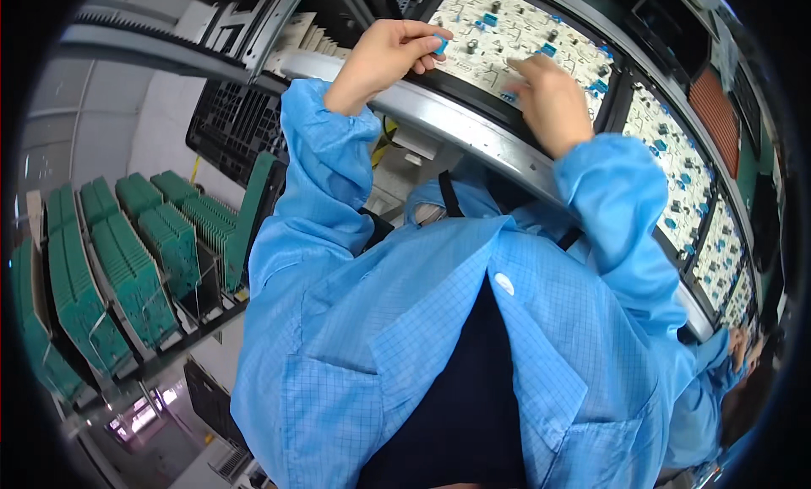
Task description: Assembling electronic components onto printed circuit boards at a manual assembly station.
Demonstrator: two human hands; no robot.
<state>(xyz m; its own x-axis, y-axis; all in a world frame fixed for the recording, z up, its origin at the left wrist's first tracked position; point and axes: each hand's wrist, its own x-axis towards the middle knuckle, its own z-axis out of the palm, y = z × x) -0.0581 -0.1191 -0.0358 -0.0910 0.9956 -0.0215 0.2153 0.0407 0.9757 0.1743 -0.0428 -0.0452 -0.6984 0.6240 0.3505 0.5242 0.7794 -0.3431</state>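
Observation:
A small blue electronic component (440,44) is pinched between the thumb and fingertips of my left hand (384,60), over the left edge of a pale circuit board (481,62). That board carries several blue and dark parts and lies in a black frame on the line. Above its near right part is my right hand (553,105), with the fingers pointing toward the board's middle. Motion blurs those fingertips, so whether they hold anything cannot be made out. A blue part (508,96) sits on the board just beside this hand.
A metal rail (473,130) runs along the line's near side. Further populated boards (667,168) continue to the right, where another person's hand (739,350) shows. Racks of green boards (127,269) stand at left. A reddish-brown ribbed piece (714,122) lies beyond the line.

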